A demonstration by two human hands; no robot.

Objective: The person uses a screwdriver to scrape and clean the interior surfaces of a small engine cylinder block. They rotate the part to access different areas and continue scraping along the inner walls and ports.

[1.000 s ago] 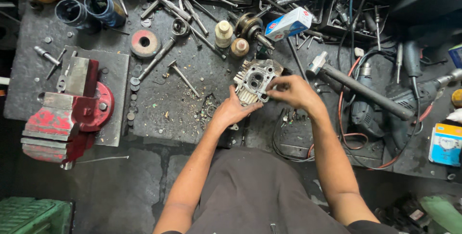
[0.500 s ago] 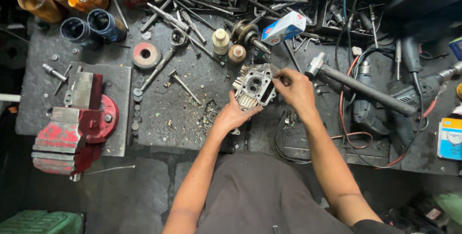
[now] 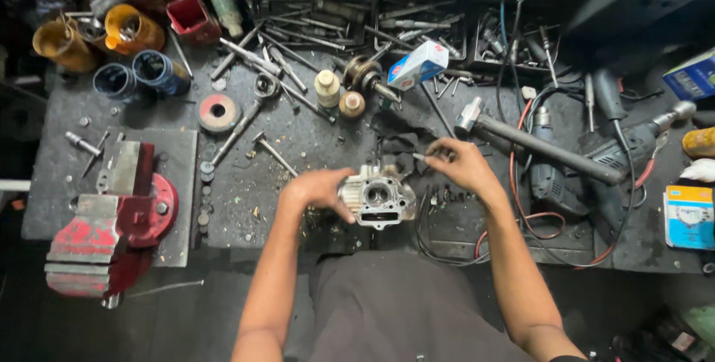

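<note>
Right at the near edge of the workbench (image 3: 298, 142), the left hand (image 3: 316, 191) wraps its fingers round the side of a small metal engine casting (image 3: 376, 198), gripping it so the round bore faces up. It looks like cast alloy: stiff, fairly heavy for its size, with fins and sharp machined edges, probably oily, so a slack hold could slip. The flat outer walls, where the left hand already sits, seem the safest place to take it; the thin fins and mating face are best left alone. Just beside it, the right hand (image 3: 462, 164) pinches something slender and pale between closed fingertips, too small to make out. Further off to the left stands a red bench vise (image 3: 112, 220). A long-handled hammer (image 3: 536, 142) lies to the right near a power drill (image 3: 640, 142), and spanners (image 3: 298, 49) and paint tins (image 3: 134, 30) crowd the back.
</note>
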